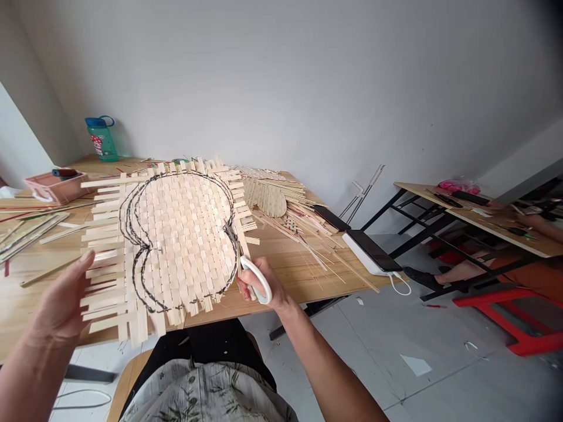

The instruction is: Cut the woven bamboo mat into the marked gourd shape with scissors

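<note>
Head view. The woven bamboo mat [176, 240] is held in both hands over the near edge of the wooden bench [299, 275], with unwoven strip ends projecting around its perimeter. A double black marker outline [132, 234] is drawn on the weave, forming a lobed shape. The person's left hand [59, 305] is at the mat's left side, fingers [87, 256] open and spread, in contact with the mat's left edge and underside. The right hand [259, 281] is at the mat's right side, fingers closed around the white handle of the scissors [255, 280]. The scissor blades [231, 235] are at the mat's right edge, against the strips and close to the outline.

Farther along the bench, right of the mat, lies a second woven piece [264, 196], partly trimmed to a curve, beside a spread of loose bamboo strips [303, 246]. Two phones are on the bench's right end, one resting on a white power bank [365, 255]. At the far left are a green water bottle [102, 139] and a pink tray [50, 187]. To the right, beyond the bench, a seated co-worker's leg [466, 272] is visible beneath a second table [479, 220]. A red stool [510, 316] stands on the floor nearby.
</note>
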